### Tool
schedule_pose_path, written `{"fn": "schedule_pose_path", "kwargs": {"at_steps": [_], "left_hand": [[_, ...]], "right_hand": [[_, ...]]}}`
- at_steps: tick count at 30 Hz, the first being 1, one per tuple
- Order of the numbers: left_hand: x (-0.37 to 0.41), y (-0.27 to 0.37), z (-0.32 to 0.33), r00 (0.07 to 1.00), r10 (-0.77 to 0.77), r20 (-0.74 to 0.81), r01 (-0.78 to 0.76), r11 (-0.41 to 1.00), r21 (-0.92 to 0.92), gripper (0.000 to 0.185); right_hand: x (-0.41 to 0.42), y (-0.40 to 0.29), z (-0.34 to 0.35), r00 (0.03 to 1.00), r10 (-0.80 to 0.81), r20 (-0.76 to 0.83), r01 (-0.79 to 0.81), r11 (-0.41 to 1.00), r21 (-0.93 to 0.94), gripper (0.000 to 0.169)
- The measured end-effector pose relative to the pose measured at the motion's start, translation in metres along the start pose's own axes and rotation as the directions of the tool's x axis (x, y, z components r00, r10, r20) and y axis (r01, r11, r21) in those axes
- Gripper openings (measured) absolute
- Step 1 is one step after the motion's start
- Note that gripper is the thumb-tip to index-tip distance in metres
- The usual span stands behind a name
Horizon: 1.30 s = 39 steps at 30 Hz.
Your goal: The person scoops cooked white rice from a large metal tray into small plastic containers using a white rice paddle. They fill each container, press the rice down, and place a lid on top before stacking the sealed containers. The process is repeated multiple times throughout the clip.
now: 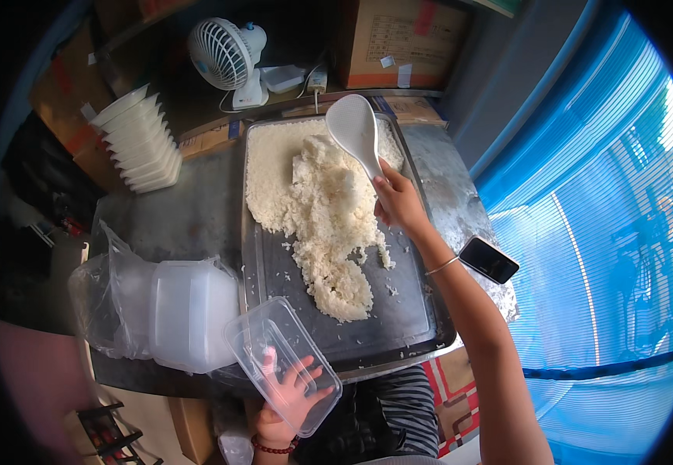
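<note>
Cooked white rice (330, 232) lies in a large dark metal tray (394, 319), spread flat at the back left and heaped down the middle. My right hand (397, 197) grips the handle of a white plastic rice paddle (353, 128), its blade raised over the far part of the rice. At the tray's near left corner, my left hand (293, 389) supports a clear rectangular plastic container (281, 360) from beneath, fingers spread and seen through its bottom. No rice shows in that container. Just left of it, nested plastic containers (182, 317) lie partly inside a clear plastic bag (95, 302).
A stack of white trays (142, 142) stands at the back left. Behind the tray are a small white fan (226, 58), a power strip (317, 80) and a cardboard box (403, 46). A phone (489, 259) lies by my right forearm, beside a blue curtain (592, 244).
</note>
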<state>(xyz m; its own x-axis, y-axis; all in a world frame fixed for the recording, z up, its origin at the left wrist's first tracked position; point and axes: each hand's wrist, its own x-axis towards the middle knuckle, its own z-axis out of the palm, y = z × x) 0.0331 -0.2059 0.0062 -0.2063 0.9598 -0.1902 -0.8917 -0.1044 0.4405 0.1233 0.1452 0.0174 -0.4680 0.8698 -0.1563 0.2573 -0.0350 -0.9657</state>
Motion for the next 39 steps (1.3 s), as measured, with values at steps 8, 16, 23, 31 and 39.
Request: {"fn": "schedule_pose_path", "kwargs": {"at_steps": [8, 16, 23, 31, 39], "left_hand": [[-0.002, 0.001, 0.006, 0.999, -0.028, -0.026, 0.029, 0.998, 0.063, 0.104], [-0.009, -0.001, 0.0, 0.995, -0.062, -0.074, 0.065, 0.997, 0.039, 0.106], [-0.006, -0.003, -0.003, 0.995, -0.096, -0.023, 0.097, 0.995, 0.033, 0.099], [0.008, -0.007, 0.013, 0.985, -0.158, 0.067, 0.157, 0.987, 0.015, 0.1], [-0.01, -0.003, -0.005, 0.997, -0.071, -0.025, 0.072, 0.997, 0.018, 0.1]], "right_hand": [[0.024, 0.005, -0.022, 0.987, 0.155, 0.049, -0.138, 0.958, -0.252, 0.036], [0.002, 0.027, -0.062, 0.924, 0.331, 0.193, -0.376, 0.876, 0.301, 0.024], [-0.069, 0.037, -0.039, 0.922, 0.304, 0.239, -0.383, 0.805, 0.453, 0.026], [-0.104, 0.042, -0.03, 0.865, 0.407, 0.294, -0.48, 0.842, 0.247, 0.034], [-0.186, -0.001, -0.078, 0.823, 0.434, 0.367, -0.541, 0.796, 0.271, 0.04]]}}
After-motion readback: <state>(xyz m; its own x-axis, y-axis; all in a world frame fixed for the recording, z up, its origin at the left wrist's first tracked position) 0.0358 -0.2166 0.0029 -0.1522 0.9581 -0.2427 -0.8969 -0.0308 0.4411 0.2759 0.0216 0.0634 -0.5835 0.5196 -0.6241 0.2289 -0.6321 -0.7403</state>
